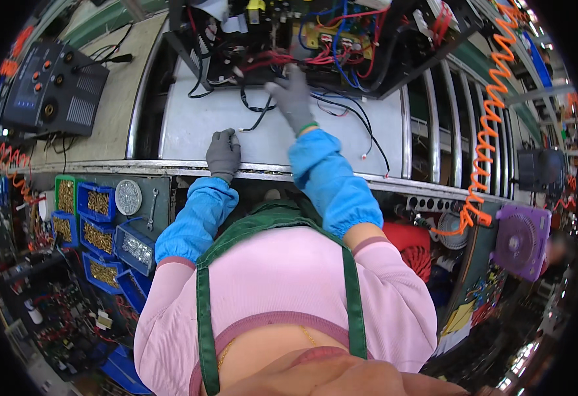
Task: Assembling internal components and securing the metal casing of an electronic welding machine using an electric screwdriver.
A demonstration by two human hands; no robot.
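Observation:
In a grey glove, my left hand (223,155) rests closed near the front edge of a pale metal plate (190,132); whatever its curled fingers hold, if anything, is hidden. A loose black cable (259,119) ends just beside it. My right hand (293,99), gloved too, reaches forward with fingers apart, over the front of an open black equipment chassis (203,66). Its fingertips are close to a bundle of red wires (282,61); whether they touch cannot be made out. More black leads (361,119) trail from the chassis onto the plate, right of that hand.
A dark welding machine (55,89) stands at the left. Blue bins (97,201) of brass fittings, a bowl of small metal parts (128,197) and a wrench (152,210) lie near left. Metal rollers (430,125), an orange coiled hose (486,132) and a purple fan (523,241) are right.

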